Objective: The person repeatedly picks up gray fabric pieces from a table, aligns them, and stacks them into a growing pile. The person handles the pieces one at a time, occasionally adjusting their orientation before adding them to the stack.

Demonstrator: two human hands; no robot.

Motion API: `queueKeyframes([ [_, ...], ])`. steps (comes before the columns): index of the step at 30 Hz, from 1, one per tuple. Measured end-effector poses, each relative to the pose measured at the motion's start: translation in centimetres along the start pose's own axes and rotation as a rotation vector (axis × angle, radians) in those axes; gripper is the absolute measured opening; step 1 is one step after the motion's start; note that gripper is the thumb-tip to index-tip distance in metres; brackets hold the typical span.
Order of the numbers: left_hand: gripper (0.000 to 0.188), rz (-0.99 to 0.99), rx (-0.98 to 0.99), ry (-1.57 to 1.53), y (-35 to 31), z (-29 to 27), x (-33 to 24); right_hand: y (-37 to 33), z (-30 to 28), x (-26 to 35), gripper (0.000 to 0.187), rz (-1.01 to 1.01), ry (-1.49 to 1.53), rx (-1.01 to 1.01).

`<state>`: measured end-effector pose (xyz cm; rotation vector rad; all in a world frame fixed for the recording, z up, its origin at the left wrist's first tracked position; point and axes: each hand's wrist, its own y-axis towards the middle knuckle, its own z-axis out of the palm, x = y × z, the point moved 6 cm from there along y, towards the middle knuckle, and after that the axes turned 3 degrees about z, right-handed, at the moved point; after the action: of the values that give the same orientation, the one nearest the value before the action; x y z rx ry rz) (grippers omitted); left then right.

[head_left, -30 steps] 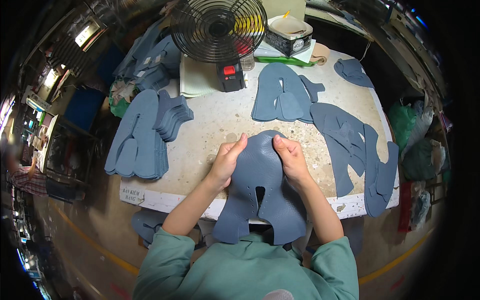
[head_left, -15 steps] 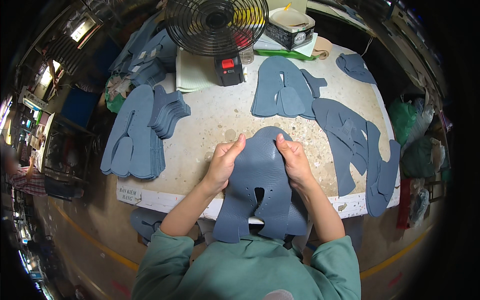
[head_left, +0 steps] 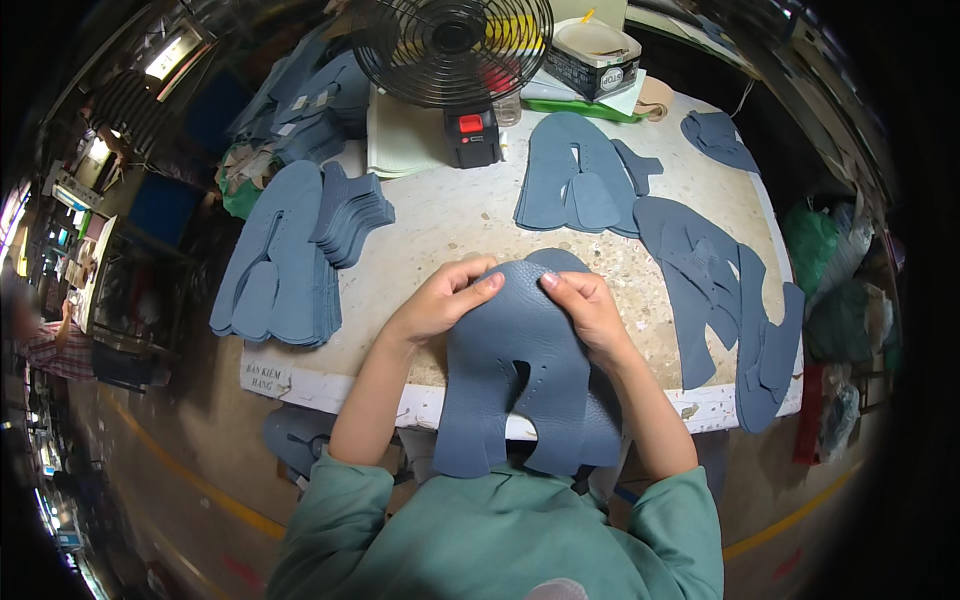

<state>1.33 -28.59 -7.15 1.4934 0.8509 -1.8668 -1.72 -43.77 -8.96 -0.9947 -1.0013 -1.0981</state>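
Observation:
Between my hands I hold a blue-grey grained leather shoe upper piece (head_left: 515, 335) by its rounded top edge. It has a central slot, rows of small holes and two legs that hang over the table's front edge toward my body. My left hand (head_left: 450, 300) grips its upper left edge, thumb on top. My right hand (head_left: 590, 312) pinches the upper right edge, thumb on the grained face. Another blue-grey leather piece (head_left: 602, 425) shows behind it; whether my right fingers also hold that one is hidden.
At left on the white table (head_left: 420, 225) stand a stack of uppers (head_left: 265, 250) and a stack of small pieces (head_left: 352, 215). Beyond my hands lies another stack (head_left: 575, 175); loose pieces (head_left: 690, 265) lie right. A fan (head_left: 450, 50) and a box (head_left: 592, 65) stand at the back.
My left hand has moved in toward the middle of the piece's top edge, and both thumbs are closer together. The top has tilted, showing more of the piece behind. The view has shifted slightly.

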Motion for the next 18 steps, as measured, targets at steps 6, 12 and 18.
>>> queueKeyframes([
  [6, 0.022, 0.341, -0.227, 0.382, 1.0, -0.4, -0.8, 1.8, 1.4, 3.5, 0.028, -0.209, -0.810, 0.044],
  [12, 0.029, 0.596, -0.387, 0.552, 0.5, -0.7, -1.3, 3.9, 3.7, 4.3, 0.021, -0.238, -0.920, 0.194],
  [18, 0.034, 0.478, -0.536, 0.343, 0.7, -2.8, 0.2, 4.6, 4.3, 1.6, 0.024, 0.062, -0.404, 0.312],
])
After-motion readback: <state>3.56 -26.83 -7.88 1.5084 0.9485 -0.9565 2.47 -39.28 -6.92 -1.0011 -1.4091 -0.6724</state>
